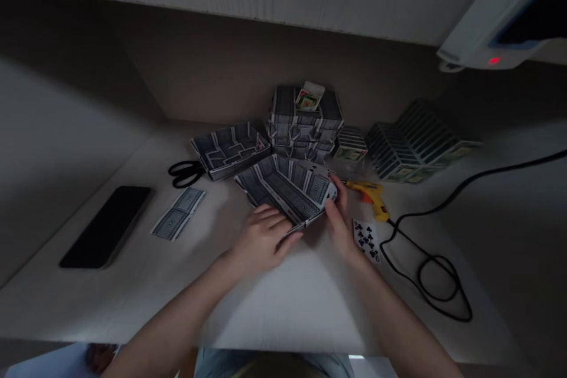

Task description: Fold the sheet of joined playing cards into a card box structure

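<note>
An open box made of playing cards (283,186), backs showing inside, is tilted between my hands over the white table. My left hand (263,236) grips its near wall, fingers over the edge and thumb outside. My right hand (340,218) holds the right end, its thumb near a card face at the corner. Behind it lies a similar card tray (230,150), and further back stands a stack of card-built boxes (305,121) with a small open card pack (309,96) on top.
Left: black scissors (185,173), joined cards (179,214), black phone (107,227). Right: yellow glue gun (372,195) with a looping black cable (443,295), a clubs card (367,240) and rows of card packs (411,144). A power strip (478,56) hangs at upper right.
</note>
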Motion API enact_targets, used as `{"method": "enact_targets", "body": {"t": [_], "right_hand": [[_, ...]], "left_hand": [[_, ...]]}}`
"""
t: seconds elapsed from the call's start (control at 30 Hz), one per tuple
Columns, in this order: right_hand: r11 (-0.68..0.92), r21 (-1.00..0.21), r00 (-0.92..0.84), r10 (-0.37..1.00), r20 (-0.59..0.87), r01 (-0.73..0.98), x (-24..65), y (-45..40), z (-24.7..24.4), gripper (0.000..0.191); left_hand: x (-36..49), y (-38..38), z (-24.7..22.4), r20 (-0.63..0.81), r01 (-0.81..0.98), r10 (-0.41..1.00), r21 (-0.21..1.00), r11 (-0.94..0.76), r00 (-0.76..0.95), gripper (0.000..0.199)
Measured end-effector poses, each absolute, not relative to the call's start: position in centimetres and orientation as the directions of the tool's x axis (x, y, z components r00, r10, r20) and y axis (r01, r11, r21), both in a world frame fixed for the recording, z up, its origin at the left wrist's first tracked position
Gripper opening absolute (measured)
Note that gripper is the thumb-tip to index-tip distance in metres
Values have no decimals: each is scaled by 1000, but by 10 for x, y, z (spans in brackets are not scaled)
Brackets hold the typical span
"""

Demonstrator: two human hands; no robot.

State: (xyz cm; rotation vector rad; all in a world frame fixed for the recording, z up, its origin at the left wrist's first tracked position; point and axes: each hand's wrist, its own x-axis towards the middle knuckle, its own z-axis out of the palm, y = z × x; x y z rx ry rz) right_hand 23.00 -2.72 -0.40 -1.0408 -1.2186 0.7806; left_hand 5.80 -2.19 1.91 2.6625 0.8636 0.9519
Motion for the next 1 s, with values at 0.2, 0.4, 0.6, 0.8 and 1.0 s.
{"method": "enact_targets", "body": {"t": [0.2, 0.4, 0.6, 0.8, 1.0], "right_hand": [[499, -861, 152, 848, 508, 93, 244, -27, 17, 28], [519, -849, -63, 855, 515, 103, 241, -25, 54, 13], [377, -906, -34, 925, 378, 193, 223, -16, 87, 23], [334, -932, 131, 927, 352, 140, 200, -8, 95, 23], [296, -930, 224, 912, 343, 220, 200, -5, 93, 26]], "left_hand": [[38, -8, 36, 604, 156, 614, 637, -755, 507, 30], [20, 7, 46, 486, -67, 801, 866, -496, 350, 32], [10, 10, 93, 350, 460, 858, 733, -500, 375, 25], [41, -2, 131, 438, 682, 705, 242, -690, 558, 82], [68, 14, 118, 432, 704, 666, 95, -704, 608, 74]]}}
